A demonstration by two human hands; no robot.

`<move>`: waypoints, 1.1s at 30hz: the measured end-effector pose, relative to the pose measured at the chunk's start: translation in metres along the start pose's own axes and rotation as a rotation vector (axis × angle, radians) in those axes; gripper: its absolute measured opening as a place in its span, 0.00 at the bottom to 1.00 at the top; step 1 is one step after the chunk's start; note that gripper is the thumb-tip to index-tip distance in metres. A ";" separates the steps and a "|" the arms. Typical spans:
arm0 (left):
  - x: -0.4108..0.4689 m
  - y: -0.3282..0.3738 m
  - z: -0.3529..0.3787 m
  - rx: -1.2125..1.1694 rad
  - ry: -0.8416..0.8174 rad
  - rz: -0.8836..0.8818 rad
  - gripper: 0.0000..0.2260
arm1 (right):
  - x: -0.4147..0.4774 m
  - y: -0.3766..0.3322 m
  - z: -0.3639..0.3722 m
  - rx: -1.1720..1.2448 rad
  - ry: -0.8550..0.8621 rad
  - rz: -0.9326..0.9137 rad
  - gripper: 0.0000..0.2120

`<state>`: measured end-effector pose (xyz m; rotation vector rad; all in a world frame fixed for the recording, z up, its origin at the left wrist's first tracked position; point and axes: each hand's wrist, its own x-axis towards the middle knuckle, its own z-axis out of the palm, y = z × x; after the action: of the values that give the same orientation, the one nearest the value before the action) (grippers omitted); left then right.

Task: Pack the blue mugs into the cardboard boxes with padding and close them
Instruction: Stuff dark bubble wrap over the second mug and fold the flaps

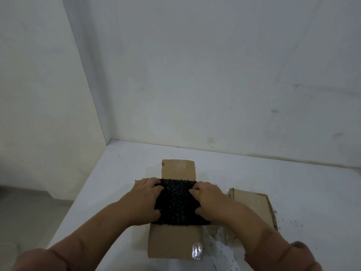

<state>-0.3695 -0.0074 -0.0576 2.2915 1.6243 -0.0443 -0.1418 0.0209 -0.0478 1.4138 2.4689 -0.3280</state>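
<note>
An open cardboard box (175, 243) lies on the white table with its far flap (178, 169) and near flap spread flat. A sheet of black bubble-wrap padding (176, 204) fills the box's opening. My left hand (145, 200) presses on the padding's left edge, fingers curled over its far corner. My right hand (210, 202) grips the padding's right edge the same way. No blue mug shows; whatever lies under the padding is hidden.
A second cardboard box (254, 206) sits just right of the first, partly behind my right forearm. Clear plastic wrap (220, 241) lies at the near right. White walls close the table's back and left; the table's left edge (78, 194) drops off.
</note>
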 end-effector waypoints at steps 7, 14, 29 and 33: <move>0.018 0.011 0.016 0.436 -0.025 0.181 0.17 | 0.016 -0.020 0.012 -0.261 0.119 -0.137 0.14; 0.027 0.016 0.021 0.483 -0.010 0.214 0.16 | 0.017 -0.020 0.013 -0.268 0.064 -0.127 0.16; 0.019 0.023 0.017 0.631 -0.041 0.037 0.19 | 0.010 -0.042 0.004 -0.374 0.184 0.069 0.17; 0.019 0.019 0.018 0.545 -0.039 0.011 0.19 | 0.006 -0.037 0.009 -0.226 0.181 0.113 0.20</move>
<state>-0.3423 -0.0010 -0.0736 2.6610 1.7396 -0.5920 -0.1759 0.0045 -0.0565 1.5347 2.4567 0.1053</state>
